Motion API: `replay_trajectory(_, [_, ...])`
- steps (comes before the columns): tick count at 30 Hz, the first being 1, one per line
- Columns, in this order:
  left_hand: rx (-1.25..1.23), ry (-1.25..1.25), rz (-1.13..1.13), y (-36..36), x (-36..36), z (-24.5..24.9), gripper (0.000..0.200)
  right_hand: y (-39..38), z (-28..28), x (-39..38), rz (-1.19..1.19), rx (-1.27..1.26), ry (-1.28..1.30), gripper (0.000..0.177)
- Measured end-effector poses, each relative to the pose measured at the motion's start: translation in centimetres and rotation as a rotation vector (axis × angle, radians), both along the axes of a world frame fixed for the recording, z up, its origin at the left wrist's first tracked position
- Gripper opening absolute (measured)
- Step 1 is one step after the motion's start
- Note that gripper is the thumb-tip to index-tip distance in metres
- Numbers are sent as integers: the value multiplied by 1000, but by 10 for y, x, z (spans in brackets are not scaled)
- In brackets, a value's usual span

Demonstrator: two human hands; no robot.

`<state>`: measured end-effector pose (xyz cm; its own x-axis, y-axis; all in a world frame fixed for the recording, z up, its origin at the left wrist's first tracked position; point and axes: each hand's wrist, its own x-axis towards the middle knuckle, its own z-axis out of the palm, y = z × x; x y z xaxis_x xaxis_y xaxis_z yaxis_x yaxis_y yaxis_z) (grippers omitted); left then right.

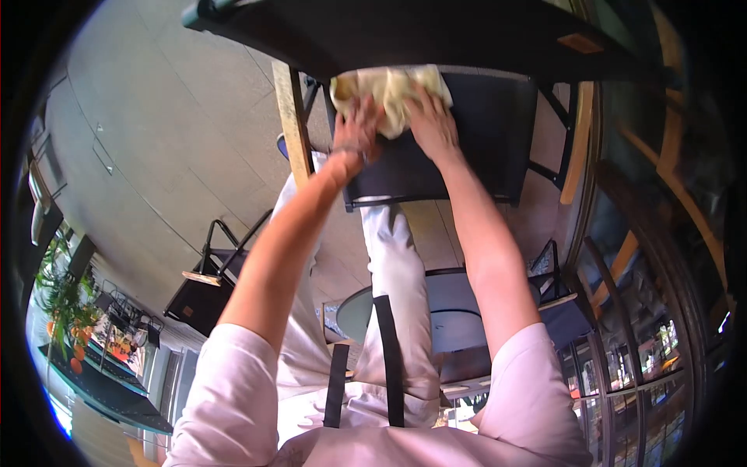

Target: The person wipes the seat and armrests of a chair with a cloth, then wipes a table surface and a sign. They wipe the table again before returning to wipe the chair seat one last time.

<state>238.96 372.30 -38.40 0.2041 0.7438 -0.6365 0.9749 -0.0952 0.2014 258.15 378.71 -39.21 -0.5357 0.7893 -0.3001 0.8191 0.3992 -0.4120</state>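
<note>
A bunched pale yellow cloth [395, 84] lies on the black seat [490, 128] of a folding chair, close to its backrest. My left hand [356, 131] is on the left part of the cloth, its fingers bent into the folds and slightly blurred. On the right part, my right hand [433, 124] presses down with its fingers stretched out and a little apart. Cloth shows between the two hands. The dark backrest [436, 35] spans the top of the view. Wooden armrests, left [292, 124] and right [577, 144], flank the seat.
Behind my legs stands a round dark table [455, 311]. Another black folding chair [206, 300] is at the left, with a plant bearing orange fruit [76, 342] beyond it. Dark curved railings [654, 257] run along the right. Grey tiled floor [202, 117] extends left.
</note>
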Motion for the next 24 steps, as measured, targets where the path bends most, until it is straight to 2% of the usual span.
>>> replay_trajectory(2, [-65, 87, -192, -35, 11, 11, 75, -42, 2, 28, -27, -79, -167, 31])
replay_trajectory(4, [-214, -30, -262, -76, 23, 15, 64, -86, 13, 55, -33, -232, -200, 25])
replay_trajectory(6, [-210, -133, -348, -131, 35, 10, 43, -127, 27, 74, -1, -487, -221, 24])
replay_trajectory(8, [-370, -127, -79, -167, 55, 5, 35, -166, 34, 80, 25, -622, -269, 22])
replay_trajectory(10, [-458, -103, -2, -175, 64, 23, 31, -188, 42, 75, -142, -729, -260, 21])
replay_trajectory(12, [-401, -133, -28, -156, 52, 50, 25, -177, 65, 49, -279, -672, -229, 19])
replay_trajectory(14, [-381, -166, 282, -124, 31, 89, 33, -161, 91, 19, -356, -599, -162, 18])
replay_trajectory(16, [-240, -217, 421, -119, 3, 118, 31, -134, 118, -7, -377, -496, -66, 18])
replay_trajectory(18, [-124, -234, 562, -120, -28, 158, 29, -110, 158, -34, -276, -387, -1, 18])
replay_trajectory(21, [-109, -462, 628, -164, -65, 183, 32, -94, 204, -72, 4, -460, -184, 26])
replay_trajectory(23, [-307, -518, 815, -171, -87, 242, 37, -106, 216, -79, 118, -478, -170, 32])
replay_trajectory(24, [-267, -562, 907, -190, -94, 252, 38, -115, 221, -85, 151, -509, -233, 31])
